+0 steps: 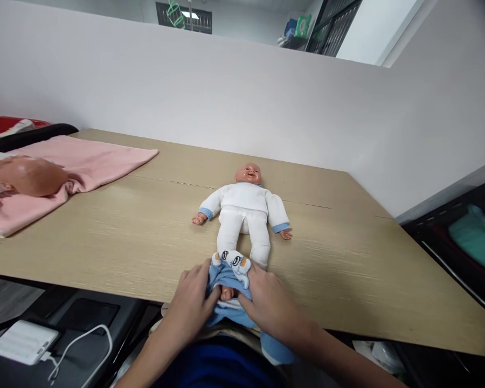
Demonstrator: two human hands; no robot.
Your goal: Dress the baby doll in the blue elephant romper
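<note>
The doll (pixel 244 196) lies face-up on the desk (pixel 331 264), stretched toward 12 o'clock; the garment (pixel 223 277) is bunched at its 6 o'clock end, a foot (pixel 227 293) showing in the opening. The left hand (pixel 194 288) has its fingers holding the cloth at 9 o'clock, the right hand (pixel 269 299) at 3. This looks like threading the foot through; the next move seems to call for an even pull toward 12.
</note>
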